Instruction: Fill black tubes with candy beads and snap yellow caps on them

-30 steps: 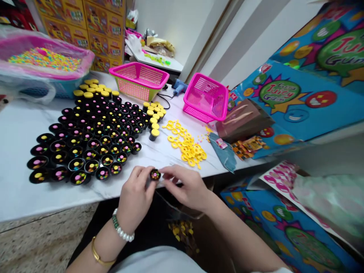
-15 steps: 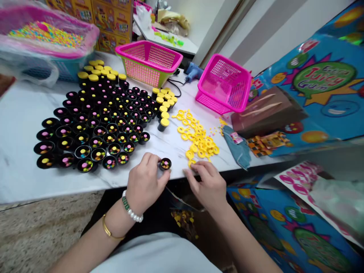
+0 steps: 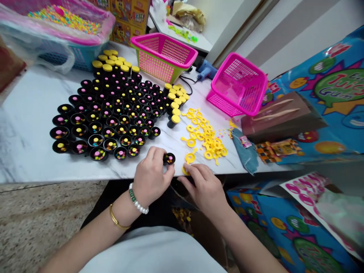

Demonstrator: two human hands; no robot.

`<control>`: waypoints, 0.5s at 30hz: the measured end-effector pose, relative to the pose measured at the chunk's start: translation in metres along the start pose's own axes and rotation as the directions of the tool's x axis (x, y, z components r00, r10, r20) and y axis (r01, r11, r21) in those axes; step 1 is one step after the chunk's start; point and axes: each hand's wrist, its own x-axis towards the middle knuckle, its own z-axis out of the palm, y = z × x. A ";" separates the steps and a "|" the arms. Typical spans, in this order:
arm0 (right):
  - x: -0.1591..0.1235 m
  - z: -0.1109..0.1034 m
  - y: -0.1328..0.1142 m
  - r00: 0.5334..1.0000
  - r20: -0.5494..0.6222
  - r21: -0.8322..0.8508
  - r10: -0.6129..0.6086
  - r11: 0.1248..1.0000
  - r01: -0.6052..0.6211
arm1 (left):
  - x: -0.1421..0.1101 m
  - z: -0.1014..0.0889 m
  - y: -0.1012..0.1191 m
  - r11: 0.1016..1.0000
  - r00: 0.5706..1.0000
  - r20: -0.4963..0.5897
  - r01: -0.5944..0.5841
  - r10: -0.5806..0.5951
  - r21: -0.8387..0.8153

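Between the thumb and fingers of my left hand (image 3: pixel 152 172) is a small black cup (image 3: pixel 170 158) with coloured candies and a pink peg inside, at the table's front edge. My right hand (image 3: pixel 203 184) has its fingertips on a yellow plastic ring (image 3: pixel 185 169) at the same edge, its thumb close below. Another yellow ring with a tab (image 3: pixel 190 157) lies just beyond those fingers. Farther back is a loose pile of yellow rings (image 3: pixel 214 148). To the left stand many open black cups (image 3: pixel 110 144) with candies and pink or yellow pegs.
Yellow-capped cups (image 3: pixel 175 120) stand behind the open ones. A candy-filled basket (image 3: pixel 85 51), a pink-green basket (image 3: pixel 159 62) and a pink basket (image 3: pixel 236 87) line the back. A blue glue gun (image 3: pixel 207 70), brown bag (image 3: pixel 281 117) and denim cloth (image 3: pixel 245 153) are at right.
The view has shifted, so the table contents appear farther right. My right fingers have drawn one yellow ring toward the table edge and the cup. My left hand still holds the cup, now tilted slightly.
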 end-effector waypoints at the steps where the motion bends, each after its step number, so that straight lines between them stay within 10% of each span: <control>1: -0.003 -0.001 -0.001 1.000 0.011 -0.003 0.003 1.000 -0.003 | 0.000 0.000 0.000 1.000 1.000 0.008 -0.003 0.003 0.007; 9: 0.027 -0.012 0.037 0.922 0.115 0.325 0.370 0.863 -0.387 | -0.002 0.000 -0.001 0.998 0.998 0.020 -0.052 0.051 0.043; 15: 0.054 -0.014 0.055 0.793 0.251 0.744 0.555 0.414 -0.525 | -0.002 0.001 -0.002 0.999 0.998 0.039 -0.052 0.052 -0.001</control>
